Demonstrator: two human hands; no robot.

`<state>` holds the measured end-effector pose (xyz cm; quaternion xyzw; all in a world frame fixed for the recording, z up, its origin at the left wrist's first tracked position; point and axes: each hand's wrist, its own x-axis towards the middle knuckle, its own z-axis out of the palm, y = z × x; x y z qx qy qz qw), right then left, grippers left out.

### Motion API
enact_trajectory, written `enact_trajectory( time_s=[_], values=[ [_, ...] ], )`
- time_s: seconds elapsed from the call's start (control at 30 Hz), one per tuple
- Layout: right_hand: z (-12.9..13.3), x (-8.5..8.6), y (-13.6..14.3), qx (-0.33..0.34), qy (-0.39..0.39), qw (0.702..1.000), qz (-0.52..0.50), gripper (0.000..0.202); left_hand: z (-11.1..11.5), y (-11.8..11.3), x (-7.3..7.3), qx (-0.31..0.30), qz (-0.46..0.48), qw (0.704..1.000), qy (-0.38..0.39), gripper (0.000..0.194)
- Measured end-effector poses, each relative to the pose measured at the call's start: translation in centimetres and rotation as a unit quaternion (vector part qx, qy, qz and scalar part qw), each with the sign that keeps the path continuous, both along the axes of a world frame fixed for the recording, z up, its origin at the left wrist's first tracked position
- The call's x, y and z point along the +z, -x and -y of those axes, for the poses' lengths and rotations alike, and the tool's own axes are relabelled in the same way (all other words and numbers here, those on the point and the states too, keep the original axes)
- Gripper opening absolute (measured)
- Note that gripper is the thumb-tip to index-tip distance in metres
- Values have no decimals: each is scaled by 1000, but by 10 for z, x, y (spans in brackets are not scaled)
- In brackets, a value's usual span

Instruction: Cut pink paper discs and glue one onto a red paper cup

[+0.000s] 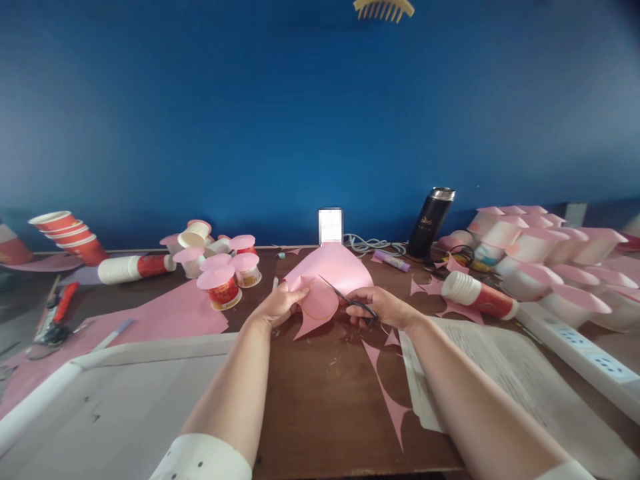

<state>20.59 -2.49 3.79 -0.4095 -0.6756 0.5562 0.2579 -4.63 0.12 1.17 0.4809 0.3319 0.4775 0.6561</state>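
A curved sheet of pink paper (345, 263) rises over the middle of the table, with a round outline marked on its near part. My left hand (285, 301) pinches its left edge, thumb on top. In my right hand (380, 305) is a pair of scissors (361, 308) with dark handles, my fingers wrapped round the grips. The slim blades point up and left across the pink paper, beside the rounded part. Pointed pink offcuts (387, 393) lie on the brown table below my right hand.
Paper cups with pink tops stand at left (220, 287) and in a large group at right (540, 257). Stacked cups (480, 295), a black flask (431, 223), a glue stick (391, 260), a power strip (580, 347) and printed paper (480, 373) flank my right arm. A phone (331, 227) leans on the blue wall.
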Motion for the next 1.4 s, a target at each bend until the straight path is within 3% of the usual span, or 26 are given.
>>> enact_trajectory(
  time_s=[0.33,0.6,1.1,1.4],
  values=[
    [5,4,3,2,-2,1000,4,41,4,-3,5,-64,8,998,28,54],
    [6,10,3,2,-23,999,22,41,5,-2,7,-61,4,998,24,55],
    [-1,-4,-3,-2,-45,998,38,40,2,-1,3,-47,-13,998,38,53],
    [1,0,-3,-3,-35,999,36,42,3,-1,4,-53,-2,998,37,48]
  ],
)
